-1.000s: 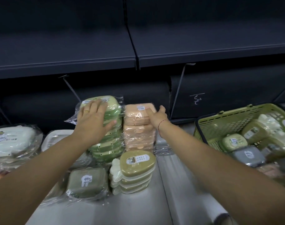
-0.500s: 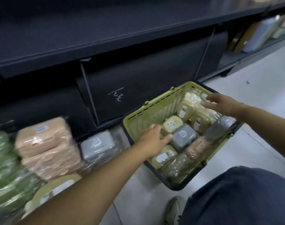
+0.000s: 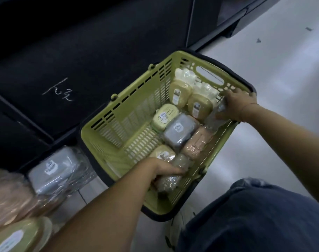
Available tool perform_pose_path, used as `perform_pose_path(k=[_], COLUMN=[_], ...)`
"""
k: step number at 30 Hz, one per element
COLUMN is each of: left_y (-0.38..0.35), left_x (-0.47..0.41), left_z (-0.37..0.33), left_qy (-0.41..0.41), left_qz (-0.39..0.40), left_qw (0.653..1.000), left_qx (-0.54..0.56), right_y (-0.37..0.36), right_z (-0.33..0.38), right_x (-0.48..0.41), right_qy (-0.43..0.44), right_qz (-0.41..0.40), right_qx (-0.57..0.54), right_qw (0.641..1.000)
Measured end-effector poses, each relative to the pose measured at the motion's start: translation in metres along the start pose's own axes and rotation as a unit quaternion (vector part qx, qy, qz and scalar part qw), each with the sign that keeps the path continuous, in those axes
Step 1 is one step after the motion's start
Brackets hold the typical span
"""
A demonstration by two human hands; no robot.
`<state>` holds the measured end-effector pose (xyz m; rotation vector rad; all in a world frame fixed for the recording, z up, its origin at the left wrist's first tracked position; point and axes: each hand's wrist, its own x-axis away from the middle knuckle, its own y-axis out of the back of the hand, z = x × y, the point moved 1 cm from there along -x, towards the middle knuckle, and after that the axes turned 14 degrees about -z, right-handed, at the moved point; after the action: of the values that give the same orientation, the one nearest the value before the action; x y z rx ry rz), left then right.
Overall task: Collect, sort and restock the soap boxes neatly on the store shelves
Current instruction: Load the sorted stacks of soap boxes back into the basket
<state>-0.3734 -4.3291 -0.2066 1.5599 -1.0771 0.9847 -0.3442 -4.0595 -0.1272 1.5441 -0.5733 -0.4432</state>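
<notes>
A green plastic basket [image 3: 118, 128] stands on the floor beside the dark shelf base. Wrapped soap boxes lie along its right side: two tan packs with white bottoms [image 3: 180, 93], a pale yellow box [image 3: 165, 117], a grey pack [image 3: 179, 130] and a pink pack [image 3: 197, 142]. My left hand [image 3: 162, 169] reaches into the near end and grips a wrapped olive pack [image 3: 173, 177]. My right hand [image 3: 236, 104] is at the basket's right rim, holding a clear-wrapped grey pack [image 3: 215, 115].
On the bottom shelf at lower left sit a grey wrapped pack [image 3: 53, 170], a pink stack [image 3: 11, 197] and an olive box [image 3: 18, 235]. A black shelf panel [image 3: 82, 60] rises behind the basket. My knee in dark trousers [image 3: 255, 219] is at lower right, pale floor [image 3: 282, 70] beyond.
My view has swung from the shelf stacks down onto the basket. Both hands left the green and pink stacks, moved into the basket and took hold of packs.
</notes>
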Motion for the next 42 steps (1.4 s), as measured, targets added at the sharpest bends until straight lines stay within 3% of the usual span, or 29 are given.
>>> perform_pose_path(k=[4, 8, 11, 13, 16, 22, 25, 28, 32, 36, 42], left_y=[0.007, 0.031, 0.053, 0.068, 0.09, 0.114, 0.108, 0.094, 0.089, 0.09, 0.083], left_x=[0.006, 0.034, 0.081, 0.12, 0.172, 0.262, 0.286, 0.291, 0.28, 0.271, 0.261], left_z=[0.004, 0.013, 0.025, 0.041, 0.088, 0.238, 0.312, 0.361, 0.381, 0.397, 0.429], left_qy=[-0.034, -0.132, -0.22, -0.283, -0.314, -0.243, -0.2, -0.168, -0.154, -0.155, -0.127], left_qz=[-0.053, -0.14, -0.249, -0.312, -0.384, -0.51, -0.546, -0.577, -0.592, -0.596, -0.58], left_qw=[0.997, 0.978, 0.942, 0.906, 0.867, 0.824, 0.811, 0.797, 0.791, 0.787, 0.804], left_qx=[0.051, 0.075, 0.042, 0.036, 0.043, 0.039, 0.063, 0.061, -0.003, 0.025, 0.021], right_y=[0.006, 0.037, 0.078, 0.105, 0.144, 0.189, 0.19, 0.158, 0.108, 0.065, 0.034], right_z=[-0.001, -0.006, 0.0, 0.013, 0.051, 0.163, 0.234, 0.297, 0.348, 0.369, 0.387], right_x=[0.005, 0.032, 0.059, 0.076, 0.1, 0.128, 0.149, 0.156, 0.155, 0.147, 0.148], right_qy=[0.007, 0.015, 0.01, 0.023, 0.064, 0.221, 0.311, 0.401, 0.383, 0.335, 0.343], right_qz=[-0.041, -0.072, -0.077, -0.074, -0.042, 0.022, 0.061, 0.009, 0.024, 0.043, 0.07], right_qx=[-0.056, -0.184, -0.362, -0.407, -0.434, -0.422, -0.368, -0.224, -0.211, -0.216, -0.217], right_qw=[0.998, 0.98, 0.929, 0.91, 0.898, 0.879, 0.874, 0.888, 0.899, 0.916, 0.911])
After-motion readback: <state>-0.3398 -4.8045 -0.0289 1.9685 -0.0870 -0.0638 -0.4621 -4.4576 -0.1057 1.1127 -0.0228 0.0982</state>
